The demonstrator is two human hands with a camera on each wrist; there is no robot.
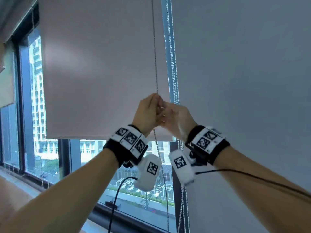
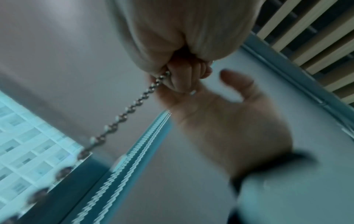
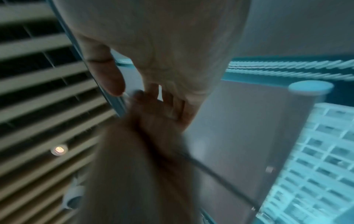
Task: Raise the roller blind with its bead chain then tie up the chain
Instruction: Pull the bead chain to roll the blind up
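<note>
At the window [image 1: 50, 157], the roller blind [image 1: 101, 68] hangs partly raised, its bottom edge showing towers outside, a second blind [image 1: 244, 81] to its right. Raising looks underway. The bead chain [image 1: 155, 64] runs taut beside the blind's right edge into the left hand [image 1: 149, 111], fisted round it. The right hand [image 1: 176, 118] touches the left; its grip I cannot tell. Next calls for another downward pull.

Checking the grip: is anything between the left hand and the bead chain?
Nothing: in the left wrist view the left hand has its fingers curled directly round the bead chain.
</note>
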